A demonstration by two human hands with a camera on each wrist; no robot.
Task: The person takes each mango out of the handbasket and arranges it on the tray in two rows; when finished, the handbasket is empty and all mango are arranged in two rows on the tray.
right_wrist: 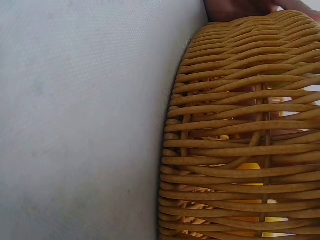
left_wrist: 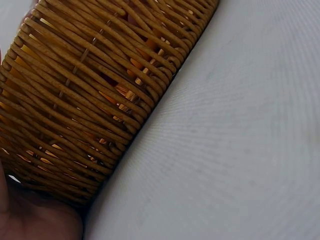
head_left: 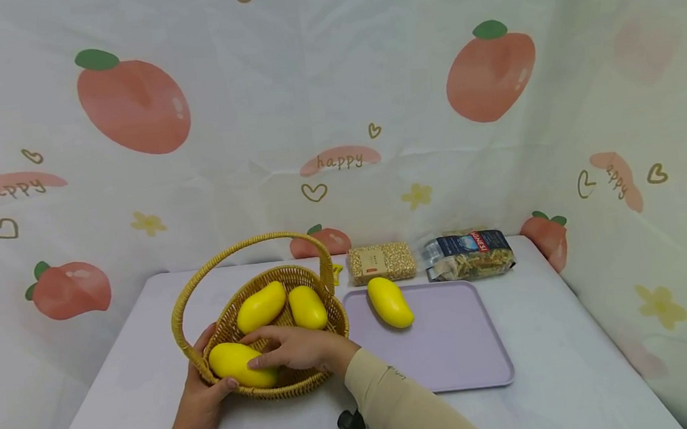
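Observation:
A wicker basket [head_left: 291, 387] with a tall arched handle stands on the table, with three yellow mangoes inside. My left hand [head_left: 203, 397] grips the basket's left rim, thumb over the front edge. My right hand [head_left: 296, 347] reaches into the basket and holds the front mango [head_left: 236, 363], thumb on its near side and fingers over the top. Behind it lie a left mango [head_left: 261, 307] and a right mango [head_left: 307, 307]. In both wrist views the woven basket side [left_wrist: 85, 85] fills much of the picture, and mango yellow shows through the gaps.
Right of the basket lies a lilac tray [head_left: 453, 341] with one mango [head_left: 391, 302] at its back left. Behind it sit a clear pack of grains [head_left: 381, 263] and a pasta bag [head_left: 471, 255]. A small black object [head_left: 351, 423] lies near the right sleeve.

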